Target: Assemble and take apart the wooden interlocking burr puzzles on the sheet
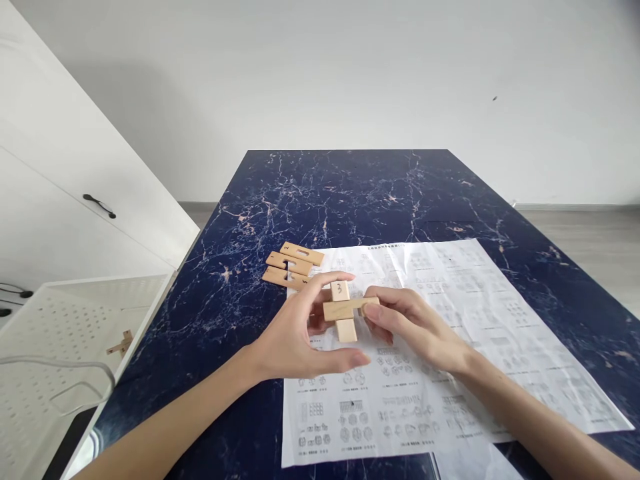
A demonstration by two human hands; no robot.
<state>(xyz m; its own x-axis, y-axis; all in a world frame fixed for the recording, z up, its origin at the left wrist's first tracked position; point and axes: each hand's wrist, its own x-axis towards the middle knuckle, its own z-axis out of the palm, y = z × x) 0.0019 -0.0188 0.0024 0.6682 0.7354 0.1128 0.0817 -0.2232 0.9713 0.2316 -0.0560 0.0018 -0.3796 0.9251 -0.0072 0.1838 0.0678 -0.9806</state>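
Note:
Above the paper, two wooden puzzle pieces form a cross. The upright puzzle piece marked 3 point(340, 291) is crossed in front by a notched horizontal puzzle piece point(339, 311). My left hand point(295, 333) curls around the cross from the left, with its index finger at the top end and other fingers behind. Its thumb stretches out below, apart from the wood. My right hand point(405, 320) pinches the horizontal piece's right end between thumb and fingers. Left of the cross, several numbered wooden pieces with cut-outs point(295, 267) lie side by side, partly over the paper's edge.
A creased sheet of printed diagrams point(470, 293) covers much of the near side of the dark blue marbled table point(345, 193). To the left, a white perforated basket point(55, 320) holds some wooden pieces point(121, 343) and a pale cable point(65, 361). A white cabinet point(60, 133) stands behind it.

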